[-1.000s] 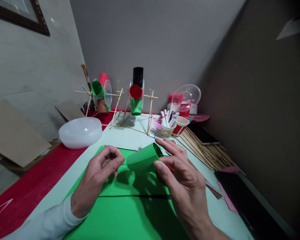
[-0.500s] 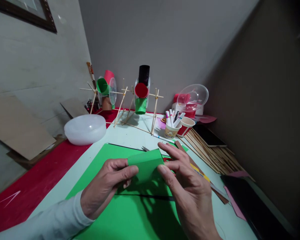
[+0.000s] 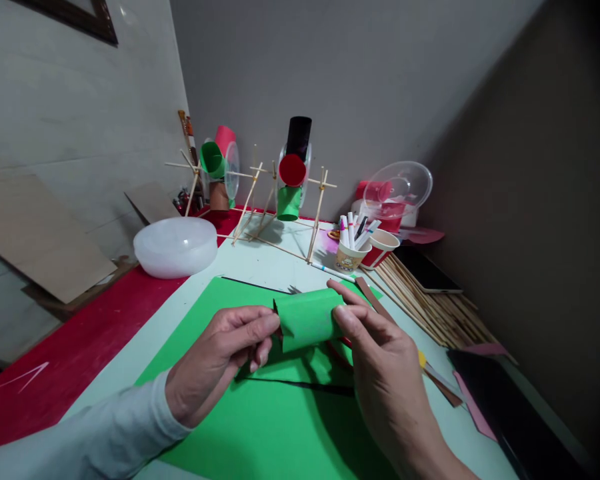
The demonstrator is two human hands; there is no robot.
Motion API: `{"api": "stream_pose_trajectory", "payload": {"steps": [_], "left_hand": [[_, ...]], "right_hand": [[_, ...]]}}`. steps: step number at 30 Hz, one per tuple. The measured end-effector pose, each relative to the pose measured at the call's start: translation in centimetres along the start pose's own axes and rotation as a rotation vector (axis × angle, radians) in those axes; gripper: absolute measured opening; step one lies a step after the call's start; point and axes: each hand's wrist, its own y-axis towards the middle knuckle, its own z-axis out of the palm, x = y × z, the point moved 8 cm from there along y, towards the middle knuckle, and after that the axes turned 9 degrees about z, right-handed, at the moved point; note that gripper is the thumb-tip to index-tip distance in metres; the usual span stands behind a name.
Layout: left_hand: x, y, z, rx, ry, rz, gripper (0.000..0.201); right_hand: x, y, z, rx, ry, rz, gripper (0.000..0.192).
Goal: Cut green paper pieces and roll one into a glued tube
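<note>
A small piece of green paper (image 3: 310, 319), curled over along its top, is held up between both hands. My left hand (image 3: 225, 360) pinches its left end between thumb and fingers. At the other end, my right hand (image 3: 385, 360) grips the paper with the thumb in front and fingers behind. Below lie large green sheets (image 3: 260, 427) with a dark strip (image 3: 305, 385) across them. Scissors with red handles (image 3: 343, 353) are mostly hidden behind the paper and my right hand.
Behind stand stick frames (image 3: 313, 240) carrying coloured paper tubes (image 3: 293, 170). A white round bowl (image 3: 176, 248) sits at left. To the right are a cup of markers (image 3: 351, 257), a red-and-white cup (image 3: 381, 248), a bundle of sticks (image 3: 430, 300) and a dark flat object (image 3: 510, 400).
The green paper has gone from nearly flat to curled, its left end now showing an open edge. Both hands have shifted slightly right, and the view has tilted a little downward.
</note>
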Motion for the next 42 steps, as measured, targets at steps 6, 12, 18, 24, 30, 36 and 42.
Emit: {"api": "stream_pose_trajectory", "payload": {"steps": [6,12,18,24,30,36,42], "left_hand": [[0.5,-0.1,-0.3,-0.016,0.003,0.016,0.030],[0.2,-0.1,-0.5,-0.017,0.133,0.057,0.030],[0.1,-0.1,-0.5,-0.025,0.229,0.067,0.032],[0.1,0.1,-0.3,-0.019,0.191,0.084,0.032],[0.3,0.0,0.0,0.029,0.240,0.080,0.031],[0.1,-0.1,-0.9,-0.029,0.336,0.071,0.032],[0.1,0.1,-0.8,0.001,0.314,0.050,0.030]], "right_hand": [[0.6,-0.4,0.1,-0.020,-0.060,-0.041,0.023],[1.6,-0.8,0.1,-0.038,-0.138,-0.104,0.021],[1.7,-1.0,0.3,-0.046,-0.168,-0.132,0.021],[1.6,-1.1,0.3,-0.047,-0.141,-0.115,0.022],[2.5,-1.6,0.2,-0.068,-0.194,-0.198,0.021],[3.9,-2.2,0.9,-0.060,-0.247,-0.376,0.014],[4.3,-2.5,1.0,-0.042,-0.264,-0.427,0.012]]}}
